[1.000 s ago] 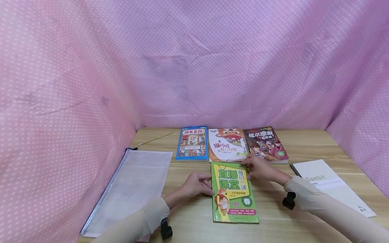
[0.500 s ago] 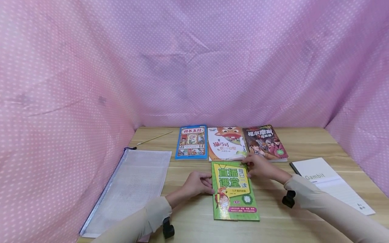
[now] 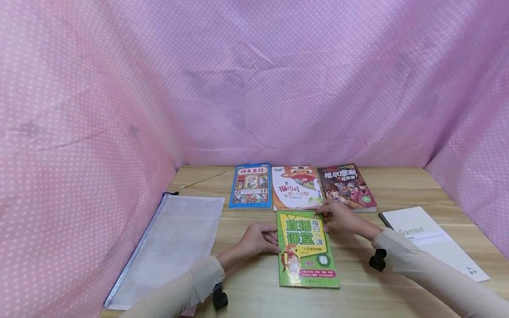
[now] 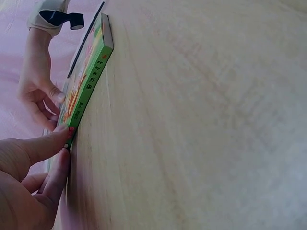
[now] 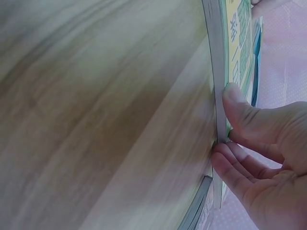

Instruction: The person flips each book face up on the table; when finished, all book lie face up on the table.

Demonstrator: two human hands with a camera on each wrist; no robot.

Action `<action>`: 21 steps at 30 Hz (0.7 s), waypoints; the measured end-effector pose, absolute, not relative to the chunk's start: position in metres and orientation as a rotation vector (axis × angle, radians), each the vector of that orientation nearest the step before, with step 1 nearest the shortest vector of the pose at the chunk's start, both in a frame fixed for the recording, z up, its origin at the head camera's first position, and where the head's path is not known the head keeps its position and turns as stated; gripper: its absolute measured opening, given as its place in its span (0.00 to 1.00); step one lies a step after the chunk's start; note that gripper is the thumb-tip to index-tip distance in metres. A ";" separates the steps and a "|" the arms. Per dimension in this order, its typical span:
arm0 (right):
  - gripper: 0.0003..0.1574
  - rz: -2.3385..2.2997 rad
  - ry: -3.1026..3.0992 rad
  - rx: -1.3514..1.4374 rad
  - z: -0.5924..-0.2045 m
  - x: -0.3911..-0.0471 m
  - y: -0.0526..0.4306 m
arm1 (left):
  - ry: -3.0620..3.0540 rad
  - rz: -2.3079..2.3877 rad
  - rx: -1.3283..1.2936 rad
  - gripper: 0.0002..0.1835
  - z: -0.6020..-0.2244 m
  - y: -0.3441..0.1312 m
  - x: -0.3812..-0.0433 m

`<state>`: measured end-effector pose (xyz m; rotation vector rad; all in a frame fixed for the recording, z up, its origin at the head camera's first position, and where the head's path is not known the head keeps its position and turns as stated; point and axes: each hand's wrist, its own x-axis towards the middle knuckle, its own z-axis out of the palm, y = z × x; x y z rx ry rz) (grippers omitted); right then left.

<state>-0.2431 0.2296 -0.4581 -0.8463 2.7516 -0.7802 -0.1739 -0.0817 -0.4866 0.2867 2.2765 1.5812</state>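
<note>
A green and yellow children's book (image 3: 306, 260) lies cover up in front of me in the head view. My left hand (image 3: 256, 240) holds its spine edge at the left. In the left wrist view, the thumb meets the top of the green spine (image 4: 91, 79) and a finger lies at its lower edge. At the upper right corner my right hand (image 3: 343, 219) pinches the book. The right wrist view shows that thumb (image 5: 235, 103) on the cover side and curled fingers (image 5: 232, 167) by the page edge; some fingertips are hidden.
Behind stand in a row, lying flat, a blue book (image 3: 251, 187), a white book (image 3: 292, 190) and a dark book (image 3: 347, 187). A mesh zipper pouch (image 3: 171, 247) and a pencil (image 3: 203, 179) lie left. A white notepad (image 3: 437, 243) lies right. Pink dotted cloth (image 3: 254, 84) surrounds the table.
Both hands keep the same hold on the green book. Everything sits slightly higher in the head view than a second ago, a small camera shift; otherwise nothing has visibly moved.
</note>
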 end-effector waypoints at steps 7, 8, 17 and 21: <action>0.33 -0.811 2.725 -0.846 -0.458 -0.245 0.232 | 2.270 1.588 0.300 0.34 -0.486 -0.082 -0.174; 0.33 -0.814 2.722 -0.840 -0.458 -0.245 0.233 | 2.267 1.589 0.296 0.34 -0.486 -0.081 -0.174; 0.35 -0.878 2.690 -0.799 -0.458 -0.237 0.236 | 2.219 1.610 0.309 0.33 -0.487 -0.082 -0.169; 0.35 -0.846 2.729 -0.857 -0.455 -0.236 0.236 | 2.211 1.582 0.324 0.31 -0.486 -0.086 -0.172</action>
